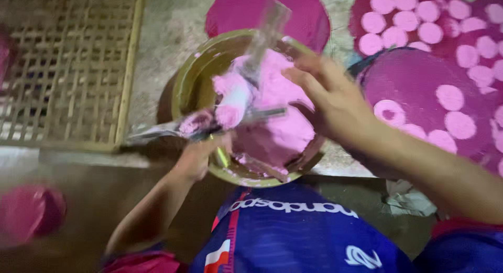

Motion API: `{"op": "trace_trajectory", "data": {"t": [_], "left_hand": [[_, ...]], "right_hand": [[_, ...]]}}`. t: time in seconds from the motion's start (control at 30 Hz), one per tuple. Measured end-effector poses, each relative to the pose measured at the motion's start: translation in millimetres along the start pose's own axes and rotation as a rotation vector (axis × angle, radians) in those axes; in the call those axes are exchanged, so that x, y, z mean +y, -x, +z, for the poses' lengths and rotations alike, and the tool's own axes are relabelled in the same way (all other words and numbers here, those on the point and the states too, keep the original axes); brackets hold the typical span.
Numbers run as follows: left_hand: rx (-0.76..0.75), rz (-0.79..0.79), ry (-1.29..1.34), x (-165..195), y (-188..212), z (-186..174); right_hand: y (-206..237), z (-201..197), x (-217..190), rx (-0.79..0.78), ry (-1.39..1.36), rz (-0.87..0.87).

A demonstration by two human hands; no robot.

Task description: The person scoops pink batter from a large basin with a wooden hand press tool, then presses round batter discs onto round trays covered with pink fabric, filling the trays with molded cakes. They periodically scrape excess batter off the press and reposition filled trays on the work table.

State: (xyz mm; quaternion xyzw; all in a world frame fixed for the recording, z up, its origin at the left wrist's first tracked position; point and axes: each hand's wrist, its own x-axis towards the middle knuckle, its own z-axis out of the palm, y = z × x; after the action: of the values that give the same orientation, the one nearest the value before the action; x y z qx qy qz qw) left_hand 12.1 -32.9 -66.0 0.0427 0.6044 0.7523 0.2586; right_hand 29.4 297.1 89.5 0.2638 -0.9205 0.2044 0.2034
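A round olive-green bowl point(184, 87) holds a big lump of pink dough point(280, 131). My left hand point(196, 159) grips a flat metal blade point(157, 129) smeared with pink paste, lying across the bowl's near-left rim. A clear plastic stick point(268, 27) slants down into the bowl with a blob of pink dough on its lower end. My right hand point(335, 103) is over the right side of the dough, fingers stretched toward the stick. Motion blur hides whether it holds anything.
A woven bamboo tray point(68, 69) lies at the left. Magenta round mats point(419, 79) at the right carry several pale pink discs, and another magenta mat point(304, 16) lies behind the bowl. A blurred pink lump point(29, 213) is at lower left. A crumpled cloth point(414, 202) lies near my right arm.
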Motion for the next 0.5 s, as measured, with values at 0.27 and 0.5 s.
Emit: {"op": "trace_trajectory", "data": {"t": [0.27,0.5], "left_hand": [[0.52,0.388,-0.432,-14.8,-21.7,-32.6],[0.536,0.572,-0.547,-28.9,-17.5,-39.3]], "right_hand": [[33.3,203.3,-57.3,-0.944,0.142,-0.113],[-32.0,161.7,-3.2,-0.835,0.308,-0.101]]}}
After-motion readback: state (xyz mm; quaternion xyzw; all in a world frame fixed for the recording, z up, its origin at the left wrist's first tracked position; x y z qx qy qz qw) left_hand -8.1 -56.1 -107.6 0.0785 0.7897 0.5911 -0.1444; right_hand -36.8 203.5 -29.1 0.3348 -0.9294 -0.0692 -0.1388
